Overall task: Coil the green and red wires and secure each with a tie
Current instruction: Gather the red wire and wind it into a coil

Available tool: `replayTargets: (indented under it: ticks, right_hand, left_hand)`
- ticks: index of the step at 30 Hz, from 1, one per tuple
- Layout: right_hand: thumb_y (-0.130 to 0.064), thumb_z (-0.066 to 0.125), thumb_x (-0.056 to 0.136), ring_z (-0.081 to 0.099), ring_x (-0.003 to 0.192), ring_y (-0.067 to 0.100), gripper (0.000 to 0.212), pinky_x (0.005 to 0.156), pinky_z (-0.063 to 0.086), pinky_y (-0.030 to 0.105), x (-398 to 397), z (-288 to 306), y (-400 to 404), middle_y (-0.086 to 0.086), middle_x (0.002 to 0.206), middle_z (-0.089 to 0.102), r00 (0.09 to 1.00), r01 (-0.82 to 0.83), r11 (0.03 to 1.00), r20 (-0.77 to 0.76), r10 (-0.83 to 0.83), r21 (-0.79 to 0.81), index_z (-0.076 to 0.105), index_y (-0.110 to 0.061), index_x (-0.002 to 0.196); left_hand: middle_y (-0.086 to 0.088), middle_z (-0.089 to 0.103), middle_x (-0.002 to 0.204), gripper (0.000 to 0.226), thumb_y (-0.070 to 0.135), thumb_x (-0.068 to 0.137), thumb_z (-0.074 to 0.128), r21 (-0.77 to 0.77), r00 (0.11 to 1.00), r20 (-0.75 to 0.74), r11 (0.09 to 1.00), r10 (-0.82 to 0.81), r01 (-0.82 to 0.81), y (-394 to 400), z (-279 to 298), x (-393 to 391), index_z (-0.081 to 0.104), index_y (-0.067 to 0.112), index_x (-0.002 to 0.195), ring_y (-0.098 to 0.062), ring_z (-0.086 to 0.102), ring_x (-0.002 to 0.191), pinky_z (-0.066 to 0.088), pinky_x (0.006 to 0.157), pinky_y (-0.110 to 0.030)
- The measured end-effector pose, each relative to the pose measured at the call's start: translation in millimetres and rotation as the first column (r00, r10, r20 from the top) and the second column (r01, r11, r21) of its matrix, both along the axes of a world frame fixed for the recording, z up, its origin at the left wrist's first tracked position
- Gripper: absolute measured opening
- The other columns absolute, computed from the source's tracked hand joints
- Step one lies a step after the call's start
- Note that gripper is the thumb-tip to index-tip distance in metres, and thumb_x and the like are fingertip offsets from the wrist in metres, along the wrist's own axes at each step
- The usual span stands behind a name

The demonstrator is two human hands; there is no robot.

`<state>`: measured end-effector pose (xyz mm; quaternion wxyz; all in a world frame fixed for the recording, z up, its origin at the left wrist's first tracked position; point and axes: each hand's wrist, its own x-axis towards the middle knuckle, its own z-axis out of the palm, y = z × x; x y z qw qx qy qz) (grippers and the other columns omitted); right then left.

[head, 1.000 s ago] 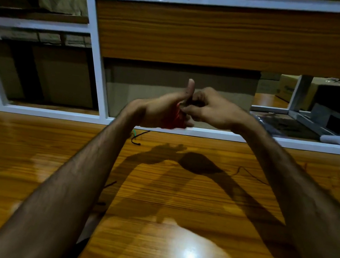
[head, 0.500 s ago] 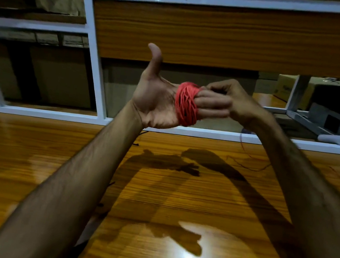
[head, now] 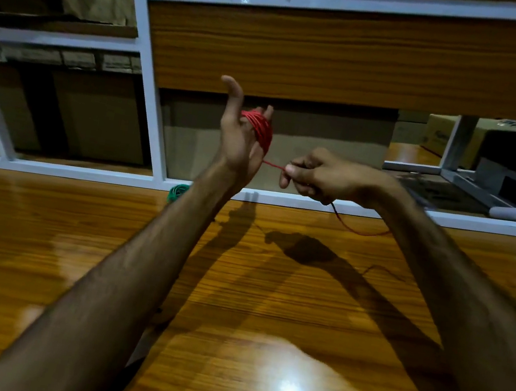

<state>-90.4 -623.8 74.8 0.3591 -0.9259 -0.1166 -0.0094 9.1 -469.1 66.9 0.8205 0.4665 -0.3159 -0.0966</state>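
The red wire [head: 260,128] is wound in many turns around the straight fingers of my left hand [head: 237,138], which is raised above the wooden table [head: 267,298] with the thumb pointing up. My right hand [head: 317,177] pinches the free strand of the red wire just right of the coil, pulled taut. The rest of that strand droops from below my right hand down to the table. The green wire [head: 177,192] lies as a small coil at the table's far edge, partly hidden behind my left forearm.
A white metal shelf frame [head: 149,103] with a wooden panel [head: 355,62] rises right behind the table's far edge. Cardboard boxes [head: 441,136] and a white roll [head: 510,213] sit beyond it at the right.
My right hand has left the coil and moved down and right, drawing a strand of red wire out taut. My left hand turned edge-on, and the green coil came into view.
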Motion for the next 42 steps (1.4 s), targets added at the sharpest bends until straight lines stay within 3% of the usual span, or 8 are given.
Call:
replayTargets:
  ticks: [4, 8, 11, 18, 24, 32, 36, 42]
  right_hand:
    - [-0.029, 0.045, 0.108, 0.045, 0.054, 0.002, 0.029, 0.049, 0.036, 0.016, -2.8, 8.6, 5.2, -0.005, 0.067, 0.052, 0.996, -0.002, 0.997, 0.088, 0.009, -0.077, 0.067, -0.013, 0.098]
    - [-0.026, 0.054, 0.104, 0.058, 0.062, -0.001, 0.025, 0.059, 0.045, 0.013, -5.0, 11.6, -1.0, -0.011, 0.065, 0.066, 0.984, -0.021, 0.995, 0.176, 0.039, -0.102, 0.068, -0.015, 0.087]
    - [-0.025, 0.06, 0.1, 0.063, 0.073, 0.013, 0.022, 0.066, 0.049, 0.027, -4.1, 10.7, -8.6, 0.005, 0.081, 0.071, 0.981, -0.059, 0.994, 0.181, 0.074, -0.089, 0.072, -0.008, 0.094]
    - [-0.041, 0.071, 0.085, 0.05, 0.062, 0.011, 0.035, 0.052, 0.037, 0.022, -8.0, 13.2, -25.1, 0.005, 0.073, 0.063, 0.952, -0.082, 0.992, 0.301, 0.051, 0.092, 0.071, -0.006, 0.085]
    - [-0.034, 0.054, 0.1, 0.054, 0.074, 0.021, 0.029, 0.064, 0.043, 0.03, -4.4, 5.4, -39.0, 0.018, 0.086, 0.061, 0.975, -0.122, 0.914, 0.22, 0.037, 0.386, 0.068, -0.009, 0.098]
    - [-0.028, 0.034, 0.111, 0.03, 0.049, 0.008, 0.033, 0.046, 0.023, 0.023, 12.7, -12.7, -21.7, -0.008, 0.057, 0.038, 0.998, 0.0, 0.947, -0.059, 0.02, 0.322, 0.053, -0.017, 0.087]
    - [-0.034, 0.036, 0.11, 0.029, 0.052, 0.009, 0.035, 0.048, 0.023, 0.024, 12.9, -15.2, -15.9, -0.005, 0.06, 0.036, 0.999, 0.007, 0.974, -0.032, 0.0, 0.227, 0.057, -0.014, 0.09]
    - [-0.032, 0.041, 0.109, 0.036, 0.052, 0.009, 0.035, 0.046, 0.029, 0.02, 7.2, -4.8, -5.3, 0.002, 0.066, 0.043, 0.984, 0.029, 0.994, 0.169, -0.047, 0.109, 0.064, -0.014, 0.089]
  left_hand:
    - [-0.022, 0.024, 0.169, 0.155, 0.108, 0.051, 0.046, 0.407, 0.977, 0.214, 0.91, -0.02, -0.071, -0.8, -9.8, 5.3, 0.012, 0.01, 0.166, -0.028, 0.035, 0.153, 0.021, 0.126, -0.054]
    - [-0.021, 0.058, 0.107, 0.121, 0.096, 0.081, 0.016, 0.715, 0.906, 0.251, 0.696, -0.341, 0.064, 1.0, -8.4, -13.1, 0.059, -0.01, 0.12, -0.029, 0.041, 0.079, 0.031, 0.069, -0.039]
    - [-0.025, 0.057, 0.142, 0.102, 0.093, 0.082, 0.017, 0.739, 0.9, 0.009, 0.609, -0.435, 0.288, 6.4, -7.7, -22.6, 0.062, 0.017, 0.133, -0.035, 0.059, 0.128, 0.047, 0.106, -0.034]
    - [-0.037, 0.025, 0.161, 0.146, 0.099, 0.069, 0.022, 0.473, 0.464, -0.299, 0.292, -0.834, 0.831, 12.1, -2.7, -39.9, 0.017, -0.02, 0.154, -0.045, 0.024, 0.155, 0.014, 0.13, -0.051]
    - [-0.029, 0.013, 0.168, 0.151, 0.108, 0.063, 0.013, 0.069, 0.363, -0.072, 0.359, -0.929, 0.931, -1.8, 5.1, -52.9, 0.007, -0.008, 0.16, -0.041, 0.012, 0.157, 0.003, 0.131, -0.047]
    - [-0.023, 0.018, 0.171, 0.145, 0.104, 0.07, 0.031, -0.27, 0.666, -0.002, 0.642, -0.746, 0.718, 2.0, 10.7, -23.2, 0.007, -0.005, 0.162, -0.037, 0.016, 0.159, 0.003, 0.132, -0.045]
    - [-0.023, 0.022, 0.169, 0.143, 0.099, 0.069, 0.046, -0.321, 0.939, -0.128, 0.91, -0.318, 0.264, -0.2, 2.0, -0.8, 0.006, -0.001, 0.163, -0.032, 0.021, 0.158, 0.009, 0.13, -0.045]
    - [-0.009, 0.049, 0.156, 0.103, 0.097, 0.078, 0.019, 0.343, 0.88, 0.357, 0.833, 0.313, -0.435, 7.4, -10.6, 0.2, 0.05, 0.025, 0.146, -0.017, 0.048, 0.142, 0.014, 0.128, -0.052]
